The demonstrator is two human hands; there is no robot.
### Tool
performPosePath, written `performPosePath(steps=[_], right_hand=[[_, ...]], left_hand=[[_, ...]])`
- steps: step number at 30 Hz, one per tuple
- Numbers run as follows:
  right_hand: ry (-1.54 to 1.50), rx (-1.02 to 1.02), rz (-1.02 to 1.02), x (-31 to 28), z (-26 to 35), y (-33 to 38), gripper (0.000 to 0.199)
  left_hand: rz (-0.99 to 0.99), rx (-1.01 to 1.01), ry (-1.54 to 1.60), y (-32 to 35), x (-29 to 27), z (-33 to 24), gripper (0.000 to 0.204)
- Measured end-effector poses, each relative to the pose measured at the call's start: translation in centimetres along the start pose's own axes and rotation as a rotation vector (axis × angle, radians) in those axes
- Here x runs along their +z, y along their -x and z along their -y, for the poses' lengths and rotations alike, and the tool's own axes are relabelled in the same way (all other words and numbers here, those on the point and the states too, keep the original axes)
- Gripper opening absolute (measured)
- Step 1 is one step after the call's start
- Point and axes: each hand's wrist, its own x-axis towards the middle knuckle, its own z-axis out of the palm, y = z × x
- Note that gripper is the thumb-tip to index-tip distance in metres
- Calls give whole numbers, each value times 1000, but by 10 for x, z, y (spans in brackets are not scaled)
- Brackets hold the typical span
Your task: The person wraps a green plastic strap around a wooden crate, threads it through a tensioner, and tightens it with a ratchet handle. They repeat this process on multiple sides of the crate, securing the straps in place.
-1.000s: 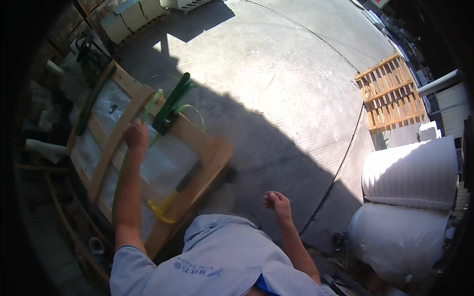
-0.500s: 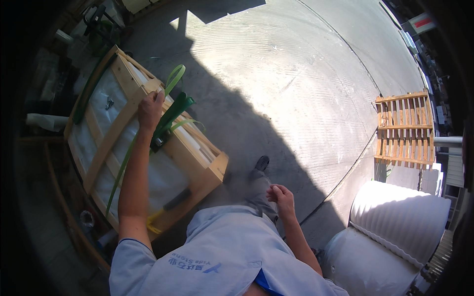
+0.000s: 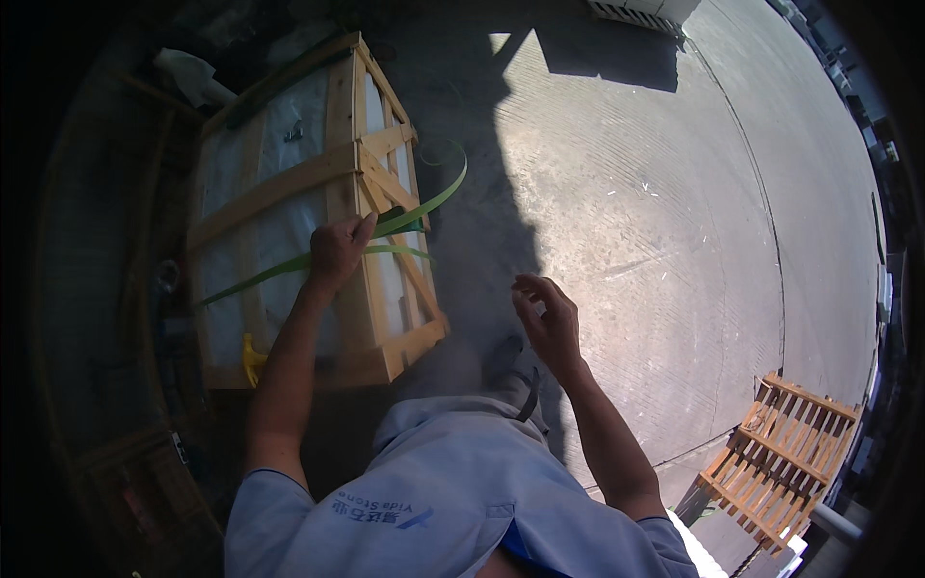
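Note:
A wooden crate wrapped inside with white sheeting stands at my left. My left hand is closed on a light green packing strap at the crate's near right edge. The strap's loose end curves up and away past the side. A lower run of the same green strapping crosses the top toward the left. Half covered by the strap is something dark green at the crate's side. My right hand hovers over the floor, fingers loosely bent and apart, holding nothing.
A yellow tool part lies on the crate's near end. Small metal pieces rest on the sheeting. At lower right is a slatted wooden pallet. Concrete floor, half sunlit, stretches right. A white block stands far off.
My view has turned left, so the crate appears more upright. My left hand keeps the strap and is now nearer the crate's edge. My right hand has risen forward and its fingers have opened.

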Motion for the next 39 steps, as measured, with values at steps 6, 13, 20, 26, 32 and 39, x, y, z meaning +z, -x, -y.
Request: performPosePath(steps=[6, 13, 20, 26, 32, 39], right_hand=[[268, -617, 176, 70, 23, -131, 56], [213, -356, 886, 86, 10, -174, 23], [303, -278, 1008, 69, 5, -188, 35], [511, -618, 1246, 87, -1, -227, 28], [281, -262, 1556, 114, -2, -281, 23], [382, -436, 1718, 114, 14, -345, 21]], left_hand=[[-4, 89, 14, 11, -2, 2, 39], [-130, 185, 61, 9, 2, 13, 24], [-599, -96, 33, 27, 10, 24, 22], [-1269, -1168, 827, 59, 1, 92, 23], [-1512, -1056, 1535, 18, -6, 120, 27], [-1373, -1189, 1546, 32, -14, 155, 29]])
